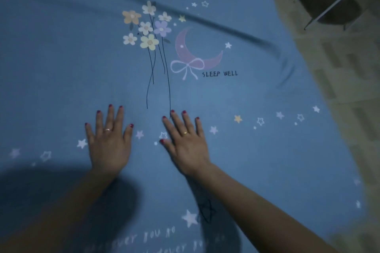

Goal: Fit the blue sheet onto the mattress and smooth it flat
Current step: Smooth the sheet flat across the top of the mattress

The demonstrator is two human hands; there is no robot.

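Observation:
The blue sheet (pixel 61 68), printed with flowers, a pink moon, stars and the words SLEEP WELL, covers the mattress across most of the view. My left hand (pixel 110 142) lies flat on it with fingers spread and straight. Just to its right, my right hand (pixel 186 145) presses flat on the sheet the same way. Neither hand grips any cloth. A long raised fold (pixel 226 27) runs diagonally across the far part of the sheet, ending in a bunched wrinkle (pixel 284 68) near the right edge. The mattress itself is hidden under the sheet.
Pale tiled floor (pixel 339 88) runs along the right side of the bed. A chair with thin metal legs (pixel 327 2) stands on it at the top right. My shadow darkens the sheet near the bottom left.

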